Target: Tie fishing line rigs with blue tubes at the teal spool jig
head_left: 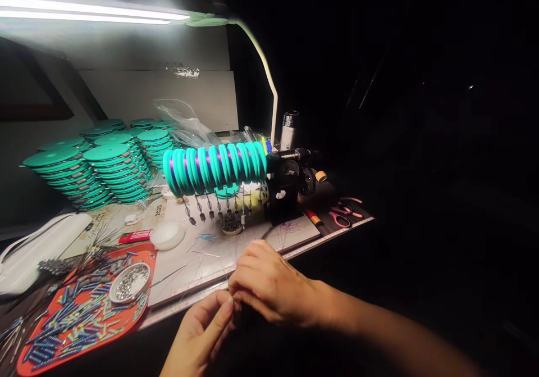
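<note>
My left hand (207,326) and my right hand (273,284) meet fingertip to fingertip just off the front edge of the bench. Both are closed in a pinch; what lies between the fingertips is too small to make out. Faint thin lines run over the board close to my right hand. Beyond the hands, a row of teal spools (215,166) wound with purple line sits on the shaft of a black winding device (283,194). From the spools hang several small dark metal pieces (202,214).
An orange tray (63,332) holds small blue tubes and a white dish (129,283) of metal bits. Stacked teal spools (109,163) stand at back left. Pink-handled scissors (340,217), a measuring strip (351,228) and a round white lid (167,235) lie on the bench. A lamp (265,62) arches above.
</note>
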A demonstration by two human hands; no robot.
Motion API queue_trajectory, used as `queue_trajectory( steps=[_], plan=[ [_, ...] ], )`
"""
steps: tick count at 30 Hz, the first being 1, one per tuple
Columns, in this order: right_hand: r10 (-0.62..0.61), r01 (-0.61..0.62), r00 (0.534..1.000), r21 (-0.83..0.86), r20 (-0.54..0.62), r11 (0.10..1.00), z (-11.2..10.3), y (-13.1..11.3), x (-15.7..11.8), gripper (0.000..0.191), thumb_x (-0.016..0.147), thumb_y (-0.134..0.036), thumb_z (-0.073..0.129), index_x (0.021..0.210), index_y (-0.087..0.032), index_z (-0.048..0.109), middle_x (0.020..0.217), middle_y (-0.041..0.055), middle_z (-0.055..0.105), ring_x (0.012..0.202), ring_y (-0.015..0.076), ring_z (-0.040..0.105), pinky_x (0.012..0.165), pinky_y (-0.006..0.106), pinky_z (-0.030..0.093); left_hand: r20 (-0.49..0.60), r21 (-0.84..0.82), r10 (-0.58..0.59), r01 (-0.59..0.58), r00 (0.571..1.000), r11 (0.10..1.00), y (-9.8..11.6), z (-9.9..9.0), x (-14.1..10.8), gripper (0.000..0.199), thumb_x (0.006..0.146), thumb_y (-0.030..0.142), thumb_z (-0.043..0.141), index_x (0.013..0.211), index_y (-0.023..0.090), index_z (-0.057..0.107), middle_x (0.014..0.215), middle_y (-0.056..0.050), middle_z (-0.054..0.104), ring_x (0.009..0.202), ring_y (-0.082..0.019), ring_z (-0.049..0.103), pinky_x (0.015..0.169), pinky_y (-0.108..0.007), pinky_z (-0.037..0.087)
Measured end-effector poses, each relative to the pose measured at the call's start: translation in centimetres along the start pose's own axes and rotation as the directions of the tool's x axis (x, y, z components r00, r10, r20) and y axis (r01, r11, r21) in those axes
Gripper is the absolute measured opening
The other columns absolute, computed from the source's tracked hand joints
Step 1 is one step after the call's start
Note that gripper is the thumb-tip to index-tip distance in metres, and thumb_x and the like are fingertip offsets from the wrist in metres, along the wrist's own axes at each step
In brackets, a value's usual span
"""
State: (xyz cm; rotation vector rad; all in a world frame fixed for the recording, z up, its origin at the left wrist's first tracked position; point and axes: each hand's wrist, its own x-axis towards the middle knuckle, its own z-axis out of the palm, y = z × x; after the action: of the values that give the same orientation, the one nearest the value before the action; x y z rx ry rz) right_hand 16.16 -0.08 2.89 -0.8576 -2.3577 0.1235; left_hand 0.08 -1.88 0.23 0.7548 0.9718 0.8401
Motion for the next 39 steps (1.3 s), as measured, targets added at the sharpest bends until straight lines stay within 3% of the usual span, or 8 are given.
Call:
queue_trajectory(
  steps=[5, 9, 11, 14, 18, 28, 34, 39],
  plan=[
    [0.019, -0.016, 0.999, 0.054, -0.045, 0.998, 0.5, -0.1, -0.2, 0.01, 0.085, -0.016, 0.048, 0.079, -0.014, 0.056, 0.078, 0.005, 0.059, 0.079, 0.018, 0.048, 0.079, 0.033, 0.037, -0.047, -0.078, -0.066, 0.062, 0.997, 0.995, -0.7, -0.5, 0.0, 0.029, 0.053, 0.036, 0.08, 0.059, 0.013, 0.063, 0.055, 0.002, 0.053, 0.053, -0.006, 0.044, 0.054, -0.014, 0.04],
    [0.226, -0.17, 0.956, 0.271, -0.189, 0.947, 1.0, -1.3, -1.1, 0.016, 0.084, -0.017, 0.049, 0.097, -0.013, 0.056, 0.102, 0.0112, 0.056, 0.1, 0.0204, 0.046, 0.089, 0.034, 0.037, -0.1, -0.194, -0.106, 0.085, 0.989, 0.977, -1.1, 0.0, -0.8, 0.029, 0.052, 0.035, 0.081, 0.068, 0.014, 0.068, 0.063, 0.0, 0.057, 0.06, -0.008, 0.049, 0.06, -0.017, 0.044],
    [0.374, -0.266, 0.905, 0.419, -0.201, 0.868, 1.5, -1.9, -1.7, 0.016, 0.082, -0.015, 0.049, 0.097, -0.015, 0.056, 0.098, 0.0087, 0.058, 0.095, 0.0189, 0.049, 0.085, 0.033, 0.039, -0.134, -0.211, -0.091, 0.061, 0.987, 0.976, -1.1, 0.5, -1.2, 0.028, 0.051, 0.036, 0.081, 0.064, 0.015, 0.067, 0.06, 0.002, 0.055, 0.059, -0.009, 0.048, 0.058, -0.018, 0.044],
    [0.585, -0.418, 0.805, 0.606, -0.099, 0.677, 2.5, -2.6, -2.3, 0.01, 0.081, -0.017, 0.05, 0.085, -0.016, 0.059, 0.082, 0.0035, 0.059, 0.081, 0.0162, 0.053, 0.075, 0.028, 0.041, -0.193, -0.243, -0.084, 0.035, 0.978, 0.969, -1.1, 0.9, -1.6, 0.03, 0.046, 0.037, 0.083, 0.061, 0.016, 0.068, 0.058, 0.003, 0.054, 0.058, -0.01, 0.048, 0.059, -0.02, 0.045],
    [0.715, -0.49, 0.697, 0.765, 0.058, 0.417, 3.8, -2.8, -2.3, 0.01, 0.078, -0.022, 0.053, 0.079, -0.016, 0.06, 0.075, 0.0009, 0.059, 0.074, 0.014, 0.054, 0.069, 0.025, 0.041, -0.168, -0.233, -0.074, 0.033, 0.983, 0.972, -1.5, 0.8, -1.6, 0.029, 0.05, 0.037, 0.081, 0.064, 0.016, 0.069, 0.06, 0.002, 0.055, 0.06, -0.01, 0.047, 0.059, -0.019, 0.043],
    [0.633, -0.406, 0.722, 0.912, 0.28, 0.058, 4.1, -2.3, -1.2, 0.016, 0.07, -0.03, 0.064, 0.07, -0.015, 0.058, 0.064, -0.0019, 0.057, 0.061, 0.0113, 0.054, 0.062, 0.024, 0.044, -0.149, -0.146, -0.051, 0.029, 0.987, 0.989, -2.2, -0.2, -1.4, 0.03, 0.055, 0.039, 0.078, 0.065, 0.014, 0.066, 0.057, 0.002, 0.053, 0.055, -0.007, 0.045, 0.053, -0.015, 0.038],
    [0.602, -0.395, 0.736, 0.919, 0.31, 0.009, 4.3, -2.3, -1.2, 0.022, 0.069, -0.032, 0.068, 0.069, -0.013, 0.056, 0.06, -0.0024, 0.055, 0.056, 0.0096, 0.051, 0.059, 0.024, 0.041, -0.235, 0.004, 0.048, -0.049, 0.971, 0.999, -2.0, -0.2, -1.5, 0.031, 0.049, 0.041, 0.08, 0.067, 0.017, 0.071, 0.054, 0.002, 0.06, 0.053, -0.009, 0.05, 0.052, -0.015, 0.04],
    [0.547, -0.417, 0.727, 0.9, 0.415, -0.13, 4.5, -2.1, -1.1, 0.036, 0.063, -0.045, 0.071, 0.067, -0.013, 0.054, 0.057, -0.0036, 0.054, 0.052, 0.007, 0.047, 0.053, 0.02, 0.033, -0.263, 0.099, 0.116, -0.093, 0.958, 0.991, -2.1, -0.2, -1.6, 0.033, 0.049, 0.045, 0.079, 0.065, 0.017, 0.073, 0.052, 0.001, 0.061, 0.041, -0.006, 0.04, 0.044, -0.017, 0.038]
  ],
)
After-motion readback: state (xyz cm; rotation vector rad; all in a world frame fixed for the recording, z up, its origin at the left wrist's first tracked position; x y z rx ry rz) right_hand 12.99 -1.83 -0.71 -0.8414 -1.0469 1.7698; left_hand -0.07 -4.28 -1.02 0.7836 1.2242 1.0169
